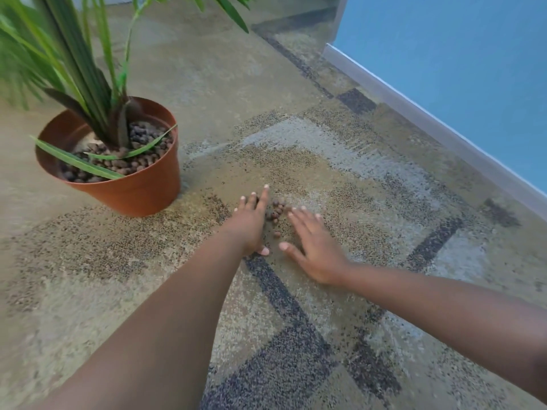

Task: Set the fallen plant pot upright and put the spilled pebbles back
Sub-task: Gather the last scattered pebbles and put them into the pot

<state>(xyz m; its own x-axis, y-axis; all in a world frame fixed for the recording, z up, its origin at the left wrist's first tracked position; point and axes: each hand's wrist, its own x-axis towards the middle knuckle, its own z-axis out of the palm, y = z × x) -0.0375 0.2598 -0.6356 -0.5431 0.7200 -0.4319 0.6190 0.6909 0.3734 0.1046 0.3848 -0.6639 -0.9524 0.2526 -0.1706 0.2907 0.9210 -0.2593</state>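
Observation:
A terracotta-coloured plant pot (139, 190) stands upright on the carpet at the left, holding a green leafy plant (74, 54) and brown pebbles (133, 155) around its stem. A small cluster of spilled pebbles (276, 213) lies on the carpet to the right of the pot. My left hand (251, 223) rests flat on the carpet just left of the cluster, fingers spread. My right hand (313, 247) lies flat just right of it, fingers apart. Neither hand holds anything, and the cluster sits between them.
The floor is patterned beige and dark carpet (296, 335). A blue wall (458, 69) with a grey skirting board (429, 125) runs diagonally along the right side.

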